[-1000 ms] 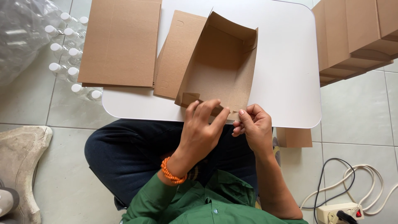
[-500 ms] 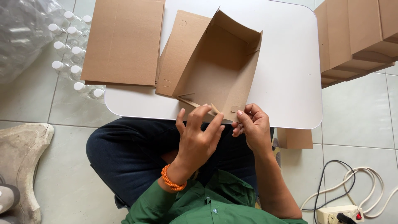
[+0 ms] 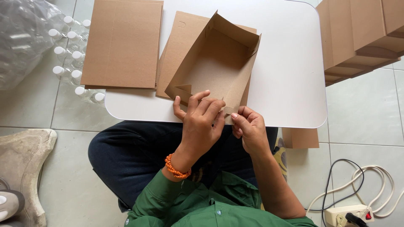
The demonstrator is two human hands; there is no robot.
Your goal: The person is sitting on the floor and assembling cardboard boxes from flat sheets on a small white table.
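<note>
The near edge of the half-folded cardboard box (image 3: 214,71) is lying hidden behind both hands, so the flap there is hard to make out. The left hand (image 3: 200,124) is curling its fingers over that edge — the right hand (image 3: 249,130) is pinching the near right corner. The box is sitting open and empty at the white table's (image 3: 290,84) near edge, resting on flat cardboard sheets (image 3: 122,42).

Box (image 3: 214,63) and flat sheets (image 3: 122,42) are matt brown cardboard with raw-cut edges, table (image 3: 290,63) smooth white laminate with slight sheen, bottles (image 3: 67,54) clear glossy plastic with white caps, floor (image 3: 366,109) glazed pale tile, shirt (image 3: 189,206) green woven cloth, bracelet (image 3: 174,167) glossy orange beads.
</note>
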